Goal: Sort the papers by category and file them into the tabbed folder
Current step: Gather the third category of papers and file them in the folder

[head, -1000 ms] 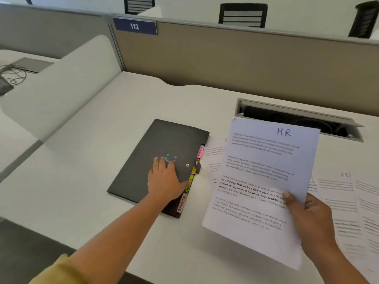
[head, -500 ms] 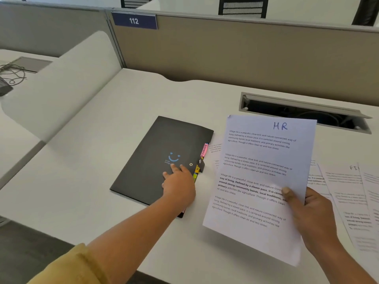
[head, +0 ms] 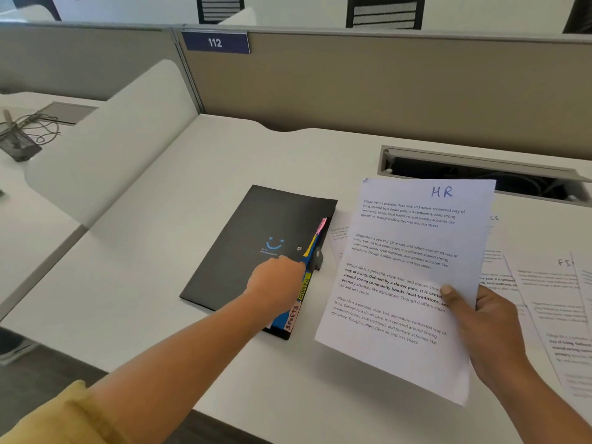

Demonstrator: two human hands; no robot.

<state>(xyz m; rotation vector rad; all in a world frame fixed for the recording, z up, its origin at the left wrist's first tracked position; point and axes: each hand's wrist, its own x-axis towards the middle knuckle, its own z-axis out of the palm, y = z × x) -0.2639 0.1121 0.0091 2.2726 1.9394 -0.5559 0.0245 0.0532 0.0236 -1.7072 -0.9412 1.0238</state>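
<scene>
A white sheet marked HR [head: 413,267] is pinched in the right hand [head: 480,328], right of centre. The black tabbed folder [head: 256,248] on the tabletop [head: 192,187] is touched by the left hand [head: 275,280]; its grip cannot be told. The matching tab should be lifted first.

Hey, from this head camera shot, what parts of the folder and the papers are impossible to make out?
Head view only:
- Black tabbed folder: some tab labels along its right edge are hidden by the left hand; the pink top tab is blurred.
- White papers lying on the desk: headings are partly covered by the white HR sheet held in the right hand, and cut by the right frame edge.
- Small print under the folder's blue smile: too small.
</scene>
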